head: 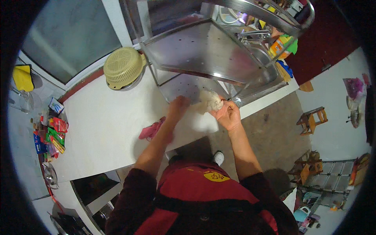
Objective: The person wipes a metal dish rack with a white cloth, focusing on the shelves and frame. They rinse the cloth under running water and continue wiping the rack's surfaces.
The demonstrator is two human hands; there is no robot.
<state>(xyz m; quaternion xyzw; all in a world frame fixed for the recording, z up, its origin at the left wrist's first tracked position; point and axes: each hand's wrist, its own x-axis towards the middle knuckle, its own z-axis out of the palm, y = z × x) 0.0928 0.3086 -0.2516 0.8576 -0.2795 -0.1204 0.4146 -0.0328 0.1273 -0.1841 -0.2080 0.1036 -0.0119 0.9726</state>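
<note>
My right hand (227,115) holds a crumpled, off-white, thin cloth or bag (213,101) in front of a metal rack (202,53). To its left, my left hand (179,106) is blurred, at the rack's lower shelf (188,86). A pale blurred streak lies between that hand and the off-white bundle; whether the fingers grip it is unclear. Beneath my left forearm a pink cloth (151,130) lies on the white countertop (102,126), partly hidden by the arm.
A yellow plastic colander (123,67) rests upside down on a metal bowl near the window. Behind the rack are a steel sink (268,76) and faucet (254,34). Colourful packets (57,132) line the counter's left end. A wooden stool (311,120) stands on the floor at right.
</note>
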